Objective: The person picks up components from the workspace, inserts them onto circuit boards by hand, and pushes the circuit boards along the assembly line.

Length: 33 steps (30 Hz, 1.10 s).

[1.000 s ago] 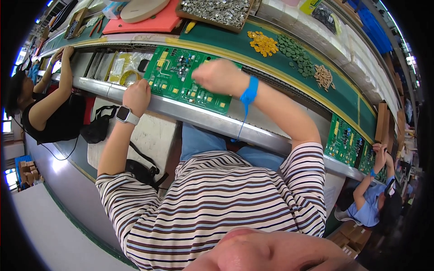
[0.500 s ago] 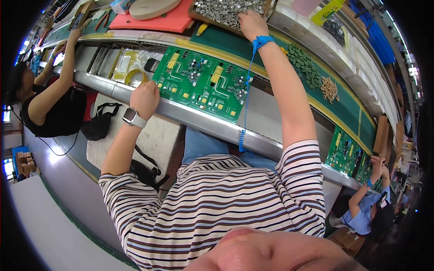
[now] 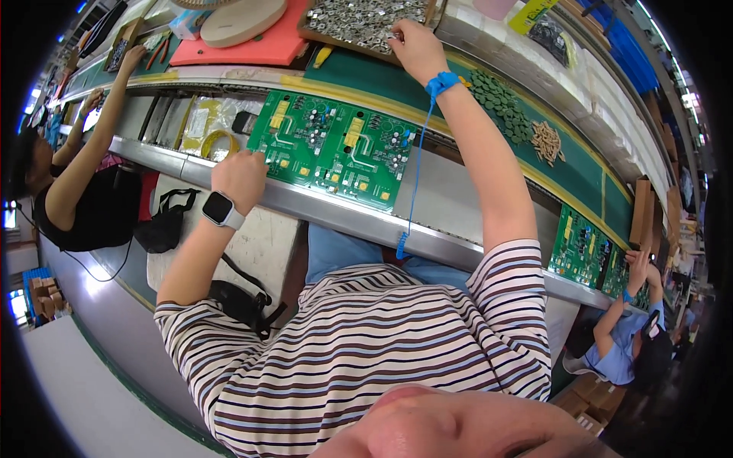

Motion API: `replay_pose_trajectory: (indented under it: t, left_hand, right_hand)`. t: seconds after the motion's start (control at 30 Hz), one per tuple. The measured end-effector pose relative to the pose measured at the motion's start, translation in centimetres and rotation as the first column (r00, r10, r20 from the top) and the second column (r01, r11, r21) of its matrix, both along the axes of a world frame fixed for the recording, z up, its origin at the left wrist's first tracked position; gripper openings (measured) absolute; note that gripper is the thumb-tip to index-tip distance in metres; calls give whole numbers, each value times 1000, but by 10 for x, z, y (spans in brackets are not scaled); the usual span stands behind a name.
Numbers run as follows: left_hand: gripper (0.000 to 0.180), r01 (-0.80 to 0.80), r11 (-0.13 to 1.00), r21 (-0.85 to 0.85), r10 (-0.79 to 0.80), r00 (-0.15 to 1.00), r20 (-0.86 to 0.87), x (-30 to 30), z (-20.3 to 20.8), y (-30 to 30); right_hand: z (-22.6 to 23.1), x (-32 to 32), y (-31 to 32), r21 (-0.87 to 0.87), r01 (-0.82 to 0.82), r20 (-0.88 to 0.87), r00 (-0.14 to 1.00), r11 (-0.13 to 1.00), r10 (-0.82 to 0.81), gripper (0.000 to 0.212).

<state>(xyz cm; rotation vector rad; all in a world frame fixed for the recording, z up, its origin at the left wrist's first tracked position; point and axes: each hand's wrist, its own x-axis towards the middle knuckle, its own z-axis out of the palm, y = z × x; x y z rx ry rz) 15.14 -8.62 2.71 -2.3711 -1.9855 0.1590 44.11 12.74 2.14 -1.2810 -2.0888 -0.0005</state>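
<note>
My right hand point(image 3: 418, 52) reaches into a shallow box of small silver metal parts point(image 3: 355, 24) beyond the belt. Its fingertips pinch among the pieces, and what sits between them is mostly hidden. A blue wrist strap point(image 3: 441, 82) with a coiled cord circles that wrist. My left hand point(image 3: 240, 180), with a watch above it, is closed at the near left edge of a green circuit board point(image 3: 321, 164). Its fingertips are partly hidden, so I cannot tell whether it grips the board. The board lies flat on the metal rail, carrying yellow components and small parts.
Green discs point(image 3: 500, 103) and tan pieces point(image 3: 547, 143) lie heaped on the green belt. A yellow tape roll point(image 3: 220, 143) sits left of the board. Past it is a red foam sheet point(image 3: 244, 49). Co-workers sit at both sides; more boards point(image 3: 578, 240) lie at right.
The whole view has shifted slightly. My left hand has rolled a little at the board's edge, showing more of the watch face. My right hand stays at the box, its fingers bent more.
</note>
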Motion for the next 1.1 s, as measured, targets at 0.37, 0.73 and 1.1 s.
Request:
replay_pose_trajectory:
  t: [0.37,0.73,1.1]
  left_hand:
    - [24,95,929,358,-166,971,172,73,5,250]
    - [28,-69,962,266,21,984,178,94,0,258]
    - [26,-1,944,329,-66,979,192,86,-17,267]
  right_hand:
    - [1,-27,-127,-235,-376,-182,923,896,339,17]
    - [-41,-60,-170,-186,-437,-74,899,880,431,14]
    - [-53,-66,-183,-222,-434,34,892,873,452,10]
